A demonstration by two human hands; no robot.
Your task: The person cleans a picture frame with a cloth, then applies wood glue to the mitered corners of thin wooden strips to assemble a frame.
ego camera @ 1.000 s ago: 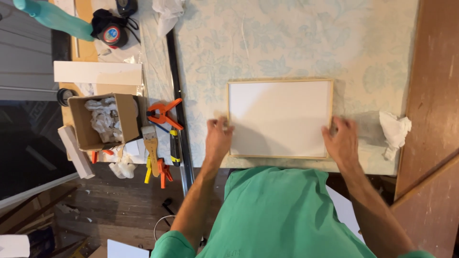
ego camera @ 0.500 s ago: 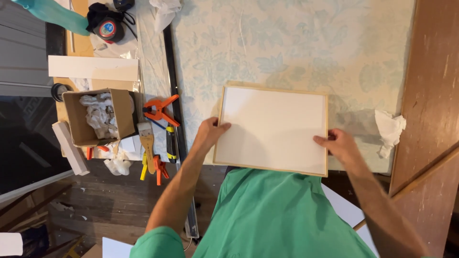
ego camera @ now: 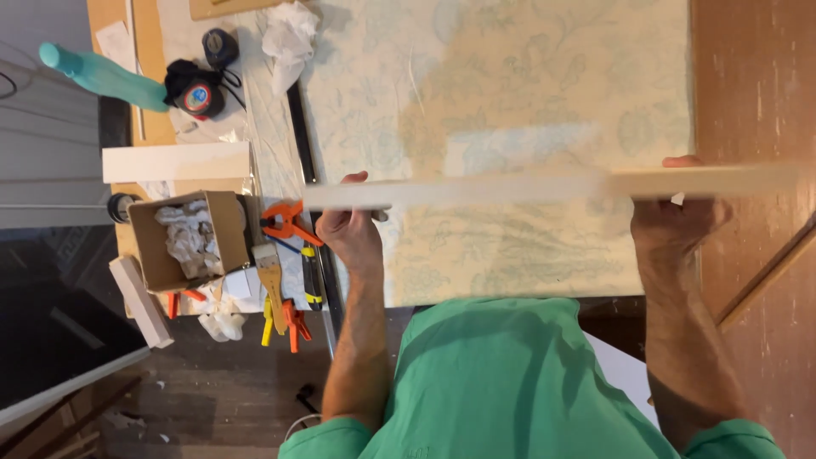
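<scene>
I see my left hand closed on the left end of the framed panel, thumb tip over the top edge, fingers curled beneath. My right hand grips the right portion the same way, thumb showing above the edge, the rest of the hand below it. The panel is held between the two hands and presents edge-on to the camera, a thin pale strip running nearly level across the view and extending past the right hand toward the wooden board. It appears lifted clear of the surface, though motion blur along the strip keeps me from being certain. Both forearms rise from the lower frame, roughly parallel and well apart, out of green sleeves.

Beneath the panel the surface carries a pale floral-patterned cloth. A black straightedge runs along the cloth's left margin, just beside my left hand. Left of that lie an orange clamp, a paintbrush and further small clamps. An open cardboard box holding crumpled white rags sits near them, with a white block above it. Farther up are a tape measure, a teal bottle and a crumpled white rag.
</scene>
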